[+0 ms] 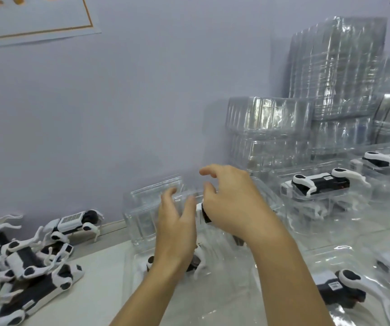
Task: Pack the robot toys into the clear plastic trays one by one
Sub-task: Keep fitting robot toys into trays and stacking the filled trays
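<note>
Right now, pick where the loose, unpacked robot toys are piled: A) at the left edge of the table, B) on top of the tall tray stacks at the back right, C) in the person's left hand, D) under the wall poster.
A: the heap of unpacked robot toys lies at the table's left edge, while the left hand holds none.
</note>
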### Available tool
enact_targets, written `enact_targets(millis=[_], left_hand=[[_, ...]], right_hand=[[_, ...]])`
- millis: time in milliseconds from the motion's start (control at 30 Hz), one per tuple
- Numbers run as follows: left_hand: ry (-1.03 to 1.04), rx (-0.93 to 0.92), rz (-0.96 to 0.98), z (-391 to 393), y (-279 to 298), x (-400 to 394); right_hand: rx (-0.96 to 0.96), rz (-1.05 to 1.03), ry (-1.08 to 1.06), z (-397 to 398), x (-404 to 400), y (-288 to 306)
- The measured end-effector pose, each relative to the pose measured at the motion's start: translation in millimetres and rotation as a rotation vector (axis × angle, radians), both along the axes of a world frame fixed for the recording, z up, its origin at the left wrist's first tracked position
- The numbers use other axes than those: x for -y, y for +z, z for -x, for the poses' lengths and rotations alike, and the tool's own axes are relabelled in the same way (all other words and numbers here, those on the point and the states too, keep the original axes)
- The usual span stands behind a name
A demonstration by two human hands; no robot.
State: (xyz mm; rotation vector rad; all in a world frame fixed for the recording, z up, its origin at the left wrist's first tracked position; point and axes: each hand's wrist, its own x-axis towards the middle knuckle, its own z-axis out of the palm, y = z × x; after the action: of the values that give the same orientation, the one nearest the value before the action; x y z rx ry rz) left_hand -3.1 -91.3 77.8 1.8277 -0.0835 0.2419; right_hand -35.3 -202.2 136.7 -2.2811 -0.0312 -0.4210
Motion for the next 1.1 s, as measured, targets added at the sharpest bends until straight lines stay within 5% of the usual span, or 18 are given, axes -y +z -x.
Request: enact_targets(millis=[133, 433, 533, 633, 800, 900, 1100], left_hand=[[-0.103, -0.213, 0.241, 3.3, -7.5, 18.4], [-0.187, -0.208, 0.571, -1.2, -4.3, 34.4], [0.011, 0.017, 0.302, -13.3, -2.3, 1.1], [0.153, 0.255, -0.201, -36.4, 6.6, -44.4], [-0.03, 0.076, -1.006, -78.8, 10.6, -101.3], [-0.066, 0.107, -1.043, -88.9, 7.6, -111.4], [-0.015, 0.166, -0.825, -93.3, 8.2, -114.9]], right_hand=[[-0.128, 0.106, -0.081, -8.6, 8.2, -11.0], [-0.105, 0.108, -0.038, -15.1, 7.0, -22.2], [-0.09, 0.093, -0.024, -17.6, 5.2, -26.5], [-0.076, 0.095, -0.028, -20.8, 3.5, -30.6], [0.002, 0.094, -0.058, -21.0, -2.5, -28.8], [0.019, 0.088, -0.03, -21.0, -8.7, -29.6], [0.064, 0.067, -0.017, -23.4, -12.2, -32.0]])
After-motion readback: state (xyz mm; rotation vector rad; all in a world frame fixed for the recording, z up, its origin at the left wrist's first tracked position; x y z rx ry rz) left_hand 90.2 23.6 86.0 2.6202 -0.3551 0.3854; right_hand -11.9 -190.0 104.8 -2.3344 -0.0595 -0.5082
